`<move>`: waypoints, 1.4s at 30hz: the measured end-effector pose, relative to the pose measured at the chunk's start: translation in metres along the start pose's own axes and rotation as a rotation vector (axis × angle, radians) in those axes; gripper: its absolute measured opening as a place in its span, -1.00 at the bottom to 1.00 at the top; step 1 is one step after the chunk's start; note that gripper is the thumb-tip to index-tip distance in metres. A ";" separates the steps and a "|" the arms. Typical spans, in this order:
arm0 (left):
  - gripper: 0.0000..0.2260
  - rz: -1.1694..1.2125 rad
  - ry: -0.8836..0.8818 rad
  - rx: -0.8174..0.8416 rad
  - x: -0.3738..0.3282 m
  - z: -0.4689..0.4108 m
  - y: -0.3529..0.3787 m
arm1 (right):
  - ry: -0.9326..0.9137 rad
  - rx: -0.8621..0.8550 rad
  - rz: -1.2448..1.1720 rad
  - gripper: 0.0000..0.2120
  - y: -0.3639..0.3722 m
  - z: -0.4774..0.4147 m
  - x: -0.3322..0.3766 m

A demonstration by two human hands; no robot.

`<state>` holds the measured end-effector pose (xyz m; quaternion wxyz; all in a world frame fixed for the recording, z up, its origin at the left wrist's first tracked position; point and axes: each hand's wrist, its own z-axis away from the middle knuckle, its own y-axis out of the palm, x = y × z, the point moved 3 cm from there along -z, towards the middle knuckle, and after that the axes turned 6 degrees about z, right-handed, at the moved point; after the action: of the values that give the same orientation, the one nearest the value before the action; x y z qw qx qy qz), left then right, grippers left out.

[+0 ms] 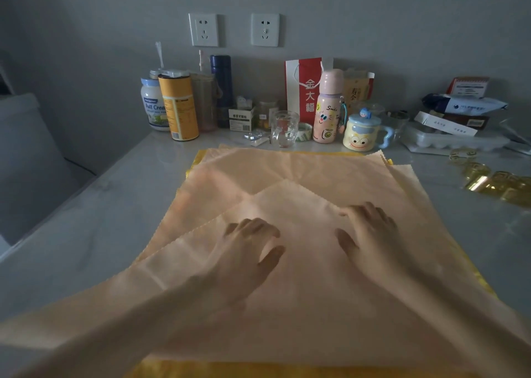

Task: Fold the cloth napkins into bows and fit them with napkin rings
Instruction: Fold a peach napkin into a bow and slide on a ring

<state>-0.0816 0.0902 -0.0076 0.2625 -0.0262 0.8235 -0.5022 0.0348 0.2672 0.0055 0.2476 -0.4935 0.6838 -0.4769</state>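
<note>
A peach cloth napkin (301, 285) lies on top of a stack, folded with one corner pointing away from me near the stack's middle. Under it lie more peach napkins (258, 167) and yellow ones (201, 159) showing at the edges. My left hand (247, 251) rests flat on the folded napkin, fingers spread. To its right, my right hand (370, 234) presses on the same napkin, its fingers bent at the fold's right edge. Gold napkin rings (497, 185) lie in a loose group at the table's right.
Along the wall stand tins (178, 107), a blue flask (222, 90), a glass (284, 129), a pink bottle (327, 110), a lidded cartoon mug (363, 133), a red bag (304, 90) and boxes (451, 124). The grey table (100, 234) shows at the left.
</note>
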 end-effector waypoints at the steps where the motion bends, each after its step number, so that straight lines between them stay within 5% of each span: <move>1: -0.47 0.001 -0.049 0.040 0.004 0.017 -0.005 | -0.056 0.072 -0.106 -0.74 -0.004 0.011 0.011; 3: -0.40 -0.056 -0.255 0.087 0.026 0.034 -0.014 | -0.155 0.243 -0.276 -0.70 -0.005 0.031 0.031; 7: -0.43 -0.309 -0.787 0.103 0.077 0.042 -0.043 | -0.287 0.353 -0.239 -0.58 -0.001 0.048 0.061; 11: -0.29 0.073 -1.110 -0.035 0.097 0.032 -0.069 | -0.295 0.390 -0.155 -0.56 0.008 0.049 0.071; 17: -0.62 0.315 -1.082 0.216 0.092 0.021 -0.081 | -0.234 0.381 -0.179 -0.61 0.017 0.055 0.076; 22: -0.97 0.755 -1.176 0.144 0.094 0.030 -0.088 | -0.186 0.397 -0.198 -0.59 0.014 0.057 0.079; 29: -0.87 0.811 -1.276 0.304 0.107 0.058 -0.092 | -0.164 0.432 -0.114 -0.53 0.014 0.061 0.071; 36: -0.89 0.295 -1.226 0.466 0.100 0.066 -0.113 | -0.176 0.496 -0.034 -0.10 0.014 0.080 0.087; 39: -0.73 -0.478 -0.820 0.128 0.072 0.048 -0.120 | -0.197 0.450 -0.122 -0.38 0.009 0.067 0.089; 42: -0.75 -0.242 -0.281 -0.056 0.014 0.040 -0.084 | -0.255 0.432 -0.123 -0.50 0.011 0.058 0.096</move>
<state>-0.0935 0.0118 0.0435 0.3120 -0.2023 0.7832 -0.4983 0.0395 0.1562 -0.0167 0.4018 -0.5260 0.4982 -0.5600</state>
